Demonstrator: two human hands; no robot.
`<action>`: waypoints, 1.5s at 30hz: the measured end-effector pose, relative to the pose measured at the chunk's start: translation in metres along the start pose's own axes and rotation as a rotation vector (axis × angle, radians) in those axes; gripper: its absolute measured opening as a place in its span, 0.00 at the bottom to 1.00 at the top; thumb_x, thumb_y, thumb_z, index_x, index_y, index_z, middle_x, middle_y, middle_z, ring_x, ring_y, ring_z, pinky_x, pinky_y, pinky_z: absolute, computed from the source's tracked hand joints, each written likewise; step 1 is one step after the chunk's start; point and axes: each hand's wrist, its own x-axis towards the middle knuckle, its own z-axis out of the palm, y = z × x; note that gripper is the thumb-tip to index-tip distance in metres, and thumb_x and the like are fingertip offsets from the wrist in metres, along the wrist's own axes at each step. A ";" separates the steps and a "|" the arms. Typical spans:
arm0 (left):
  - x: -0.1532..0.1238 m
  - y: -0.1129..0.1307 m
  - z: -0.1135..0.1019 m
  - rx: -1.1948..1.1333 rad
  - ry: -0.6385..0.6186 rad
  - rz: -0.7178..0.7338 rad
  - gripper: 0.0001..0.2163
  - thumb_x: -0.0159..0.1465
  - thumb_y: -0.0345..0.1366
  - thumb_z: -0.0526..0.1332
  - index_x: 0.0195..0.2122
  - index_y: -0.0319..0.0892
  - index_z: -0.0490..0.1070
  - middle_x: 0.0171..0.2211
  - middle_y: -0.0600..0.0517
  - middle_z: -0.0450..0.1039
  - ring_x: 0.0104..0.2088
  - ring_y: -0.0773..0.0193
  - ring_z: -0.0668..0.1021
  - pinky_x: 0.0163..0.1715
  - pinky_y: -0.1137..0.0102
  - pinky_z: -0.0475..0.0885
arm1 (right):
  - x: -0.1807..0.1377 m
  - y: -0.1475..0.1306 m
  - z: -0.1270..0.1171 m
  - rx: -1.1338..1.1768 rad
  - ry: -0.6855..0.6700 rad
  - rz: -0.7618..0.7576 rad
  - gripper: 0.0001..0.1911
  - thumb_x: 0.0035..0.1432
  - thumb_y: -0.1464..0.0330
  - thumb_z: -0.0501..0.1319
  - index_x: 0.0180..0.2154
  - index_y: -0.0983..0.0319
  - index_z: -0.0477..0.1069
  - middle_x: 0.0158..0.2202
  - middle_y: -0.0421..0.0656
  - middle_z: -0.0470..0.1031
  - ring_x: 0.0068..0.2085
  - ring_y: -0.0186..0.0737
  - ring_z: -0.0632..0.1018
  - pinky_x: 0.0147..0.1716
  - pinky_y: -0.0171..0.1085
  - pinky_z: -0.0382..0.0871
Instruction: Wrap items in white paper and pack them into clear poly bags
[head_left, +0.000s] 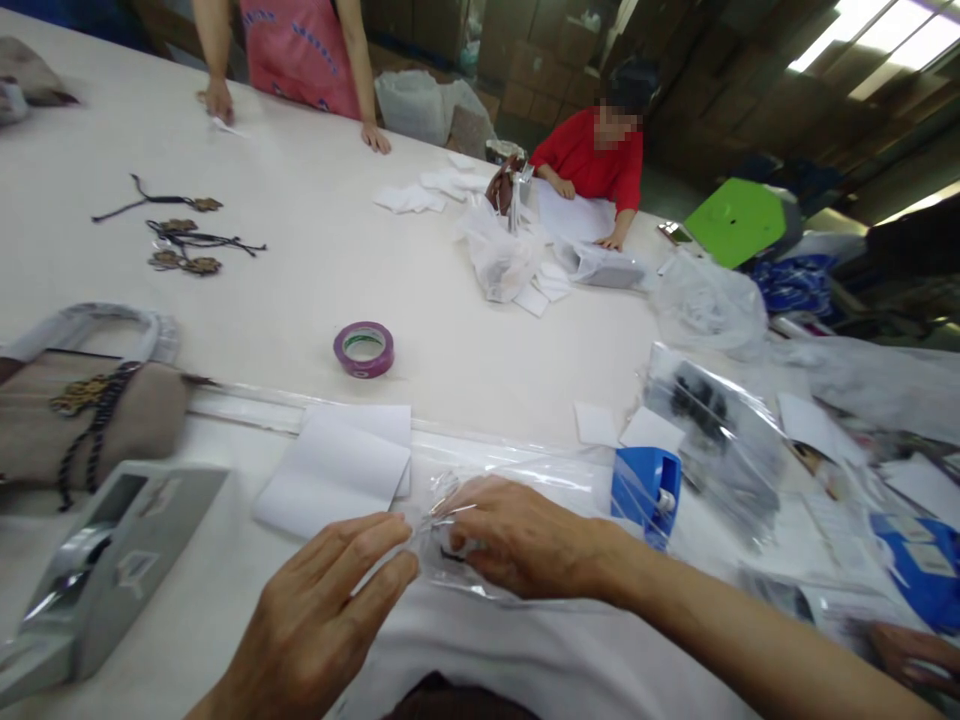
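At the table's near edge, a clear plastic bag (559,478) lies crumpled under my hands. My right hand (517,535) has its fingers curled closed on the bag's left end. A small black piece shows at those fingertips, mostly hidden. From the left, my left hand (330,590) pinches the same end of the plastic between thumb and fingers. Folded white paper sheets (337,470) rest just beyond my left hand. Right of my right hand, a blue tape dispenser (637,490) sits partly behind clear film.
A grey tape dispenser (142,560) and beige handbag (105,410) stand at left. Farther in are a purple tape roll (364,350) and corded charms (184,235). Two people work across the table; another hand (915,650) appears lower right. Plastic bags (709,300) crowd the right.
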 end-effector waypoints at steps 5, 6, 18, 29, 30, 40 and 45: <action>0.006 0.002 -0.001 0.013 -0.026 -0.008 0.11 0.64 0.21 0.58 0.44 0.38 0.72 0.46 0.45 0.73 0.51 0.61 0.73 0.53 0.66 0.70 | 0.025 -0.015 0.000 -0.114 0.031 0.160 0.07 0.65 0.69 0.57 0.40 0.60 0.74 0.39 0.42 0.80 0.40 0.38 0.78 0.42 0.36 0.66; 0.007 0.002 -0.001 0.016 -0.020 0.003 0.11 0.64 0.21 0.58 0.45 0.37 0.72 0.46 0.45 0.73 0.51 0.61 0.73 0.53 0.66 0.70 | 0.029 -0.018 0.000 -0.166 0.002 0.184 0.06 0.64 0.67 0.59 0.38 0.60 0.74 0.37 0.42 0.80 0.39 0.39 0.78 0.40 0.37 0.66; 0.005 0.007 0.006 0.012 0.031 0.063 0.11 0.64 0.19 0.57 0.45 0.35 0.72 0.51 0.42 0.70 0.55 0.57 0.71 0.54 0.64 0.68 | 0.035 -0.025 0.002 -0.381 -0.209 0.265 0.14 0.62 0.62 0.60 0.27 0.63 0.75 0.30 0.45 0.80 0.32 0.42 0.78 0.39 0.43 0.63; 0.003 0.007 0.005 0.028 0.070 0.065 0.10 0.65 0.21 0.55 0.43 0.35 0.73 0.52 0.42 0.70 0.55 0.58 0.71 0.55 0.65 0.67 | 0.037 -0.025 -0.012 -0.366 -0.179 0.465 0.14 0.60 0.68 0.55 0.30 0.63 0.78 0.30 0.48 0.81 0.28 0.41 0.76 0.25 0.37 0.56; 0.002 0.007 0.006 0.031 0.081 0.063 0.10 0.66 0.21 0.55 0.42 0.35 0.73 0.52 0.42 0.70 0.55 0.59 0.72 0.55 0.65 0.67 | 0.032 -0.022 -0.013 -0.315 -0.127 0.539 0.14 0.59 0.68 0.55 0.29 0.63 0.78 0.29 0.47 0.80 0.26 0.39 0.75 0.24 0.36 0.54; 0.005 0.006 0.016 0.079 0.022 0.030 0.13 0.64 0.22 0.57 0.47 0.40 0.73 0.57 0.43 0.68 0.58 0.58 0.70 0.56 0.65 0.66 | -0.009 0.000 0.003 0.397 0.306 0.698 0.12 0.57 0.69 0.57 0.28 0.63 0.77 0.21 0.36 0.71 0.23 0.30 0.68 0.22 0.30 0.55; 0.012 0.008 0.045 0.224 -0.048 -0.004 0.14 0.66 0.33 0.57 0.52 0.44 0.71 0.64 0.44 0.61 0.65 0.52 0.61 0.63 0.56 0.57 | -0.005 -0.007 0.003 0.129 0.364 0.498 0.08 0.50 0.76 0.60 0.31 0.62 0.77 0.32 0.41 0.77 0.29 0.31 0.72 0.30 0.30 0.61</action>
